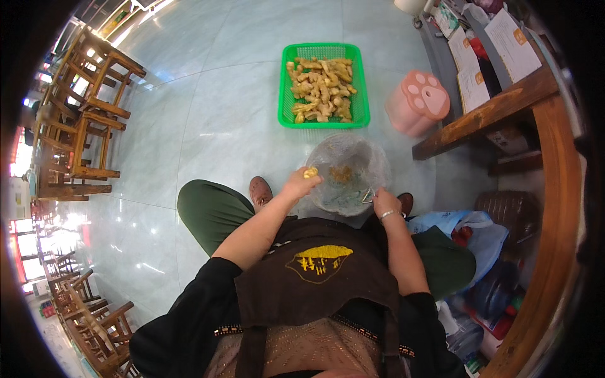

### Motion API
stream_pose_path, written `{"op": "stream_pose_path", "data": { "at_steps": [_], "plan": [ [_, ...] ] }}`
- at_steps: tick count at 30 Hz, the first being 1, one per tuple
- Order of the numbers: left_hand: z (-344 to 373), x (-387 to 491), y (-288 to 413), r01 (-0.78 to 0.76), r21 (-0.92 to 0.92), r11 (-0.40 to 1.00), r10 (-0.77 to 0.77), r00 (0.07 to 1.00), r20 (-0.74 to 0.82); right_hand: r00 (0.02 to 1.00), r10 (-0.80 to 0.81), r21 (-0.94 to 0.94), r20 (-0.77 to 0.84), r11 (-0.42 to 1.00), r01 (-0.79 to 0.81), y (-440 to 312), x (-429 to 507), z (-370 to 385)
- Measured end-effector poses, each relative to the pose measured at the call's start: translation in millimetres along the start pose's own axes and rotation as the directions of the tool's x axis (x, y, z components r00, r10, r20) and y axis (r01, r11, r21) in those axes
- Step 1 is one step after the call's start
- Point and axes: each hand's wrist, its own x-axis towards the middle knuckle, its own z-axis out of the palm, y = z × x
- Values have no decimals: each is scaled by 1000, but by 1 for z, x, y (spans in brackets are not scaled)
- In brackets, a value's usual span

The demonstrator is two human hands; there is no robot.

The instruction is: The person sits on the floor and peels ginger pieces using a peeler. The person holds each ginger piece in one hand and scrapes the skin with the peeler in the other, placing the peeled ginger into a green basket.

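A piece of ginger [310, 173], pale yellow, is gripped in my left hand [298, 183] at the left rim of a lined waste bin [326, 201]. My right hand [385, 202], with a bracelet at the wrist, holds what looks like a metal peeler [367, 195] over the bin's right rim. The bin has a clear plastic liner, and a small heap of brown scraps [341, 175] lies inside. Just beyond it, a bright green plastic basket [282, 101] on the floor holds many unpeeled ginger roots [324, 90].
A pink paw-shaped stool [418, 101] stands right of the basket. Wooden table framing [487, 115] and a blue plastic bag [487, 245] are at my right. Wooden stools [90, 113] are stacked at the far left on the grey tiled floor [227, 113].
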Motion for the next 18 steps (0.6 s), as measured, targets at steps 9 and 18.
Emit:
{"op": "stream_pose_path", "data": {
  "at_steps": [9, 18],
  "plan": [
    [2, 8, -17, -128, 264, 956, 138, 990, -19, 997, 59, 99, -44, 994, -54, 3, 3, -26],
    [29, -24, -3, -583, 359, 728, 339, 763, 551, 980, 161, 154, 120, 972, -178, 40, 6, 17]
  ]
}}
